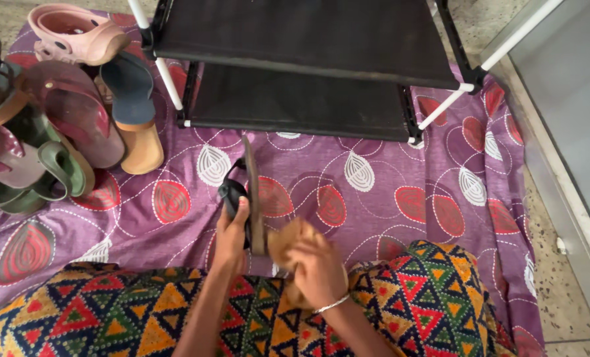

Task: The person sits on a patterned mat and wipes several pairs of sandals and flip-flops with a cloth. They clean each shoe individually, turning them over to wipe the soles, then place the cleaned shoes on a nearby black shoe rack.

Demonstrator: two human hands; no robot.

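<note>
One sandal (252,192) stood on edge, clamped in my left hand (232,231), while my right hand (318,264) closed its fingers on a brown cloth (288,237) against the sole. Beyond my fingers, the shoe rack (308,39) held nothing; other shoes (63,112) waited left.

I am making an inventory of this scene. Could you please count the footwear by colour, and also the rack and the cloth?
Pink clog: 1
Navy and tan sandal: 1
Maroon flip-flop: 1
Green sandals: about 2, partly overlapping
Dark sandal in left hand: 1
Brown cloth in right hand: 1
Black shoe rack: 1
Total: about 8; footwear at the left edge is cut off.
</note>
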